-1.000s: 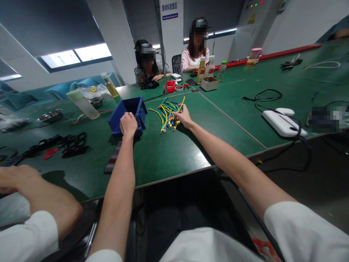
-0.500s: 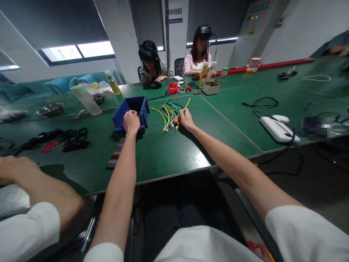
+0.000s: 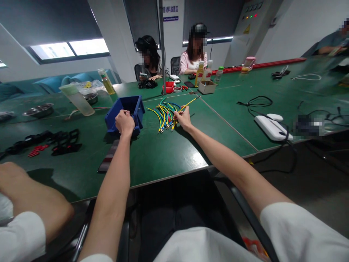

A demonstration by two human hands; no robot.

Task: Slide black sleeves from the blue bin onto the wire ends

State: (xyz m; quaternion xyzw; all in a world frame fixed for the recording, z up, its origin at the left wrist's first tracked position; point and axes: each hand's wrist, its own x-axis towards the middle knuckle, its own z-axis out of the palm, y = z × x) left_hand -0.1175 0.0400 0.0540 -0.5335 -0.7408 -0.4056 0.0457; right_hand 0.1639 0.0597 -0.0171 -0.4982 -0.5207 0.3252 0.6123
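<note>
My left hand (image 3: 124, 122) is closed at the near edge of a blue plastic bin (image 3: 111, 115); whatever lies within its fingers is hidden. To the right of the bin, a pile of short cables (image 3: 163, 115) in yellow, green and blue lies on the table, with ring terminals at their near ends. My right hand (image 3: 183, 118) is closed at the right side of this pile. Between its thumb and fingers it pinches a yellow cable (image 3: 190, 103), whose free end points up and to the right.
A dark phone-like slab (image 3: 107, 160) lies below the bin. Black straps (image 3: 65, 142) and a frosted bottle (image 3: 77, 100) are at left. A white device (image 3: 269, 127) with a black cord lies at right. A co-worker's arm (image 3: 32, 200) rests at lower left; people sit across the table.
The yellow cable in my right hand has tilted, its free end now leaning further right. My left hand stays at the bin. The whole view has shifted slightly.
</note>
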